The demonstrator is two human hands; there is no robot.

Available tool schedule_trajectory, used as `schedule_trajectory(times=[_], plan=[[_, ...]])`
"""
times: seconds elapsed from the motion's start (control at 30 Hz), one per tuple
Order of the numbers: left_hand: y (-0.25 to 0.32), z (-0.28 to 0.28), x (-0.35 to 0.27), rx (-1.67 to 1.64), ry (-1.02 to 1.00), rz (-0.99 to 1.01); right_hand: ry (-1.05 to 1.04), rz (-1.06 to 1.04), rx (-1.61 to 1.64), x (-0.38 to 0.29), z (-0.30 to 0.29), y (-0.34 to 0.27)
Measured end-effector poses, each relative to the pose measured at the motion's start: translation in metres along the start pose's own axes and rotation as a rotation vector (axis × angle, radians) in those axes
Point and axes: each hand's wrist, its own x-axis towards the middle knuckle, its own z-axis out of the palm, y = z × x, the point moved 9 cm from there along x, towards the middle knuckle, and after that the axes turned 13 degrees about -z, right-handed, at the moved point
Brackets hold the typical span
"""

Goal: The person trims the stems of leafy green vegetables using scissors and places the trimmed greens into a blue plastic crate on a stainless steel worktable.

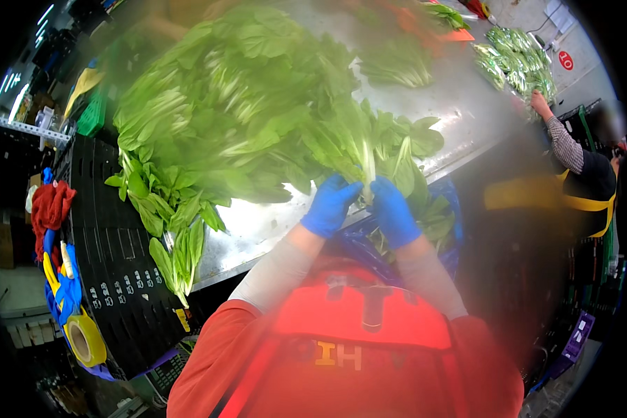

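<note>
Both my hands wear blue gloves and meet at the front edge of a metal table (251, 230). Between them stands a leafy green vegetable (367, 159) with a pale stem, its leaves pointing away from me. My left hand (332, 204) has its fingers bent at the left of the stem base; whether it grips is unclear. My right hand (394, 211) pinches the base from the right. Beyond and to the left spreads a large heap of leafy greens (235, 104), partly blurred. Below my right hand hangs a blue plastic bag (452, 251) with leaves in it.
Black crates (109, 224) flank the table on the left, with a roll of yellow tape (85, 339) and a red cloth (52, 206) beside them. At the right, another person's hand (541, 104) touches bagged greens (522, 60). A loose bunch (397, 62) lies further back.
</note>
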Motion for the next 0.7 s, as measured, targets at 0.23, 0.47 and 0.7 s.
schedule_trajectory(times=[0.23, 0.47, 0.7], plan=[[0.001, 0.007, -0.001, 0.065, -0.091, -0.037, -0.105, -0.064, 0.027, 0.006, 0.010, -0.014], [0.003, -0.010, -0.022, 0.210, 0.102, -0.097, -0.476, -0.453, -0.945, -0.015, 0.057, -0.040], [0.096, -0.145, -0.155, 0.224, 0.576, 0.398, -0.017, -0.206, -0.705, 0.035, -0.057, -0.034]])
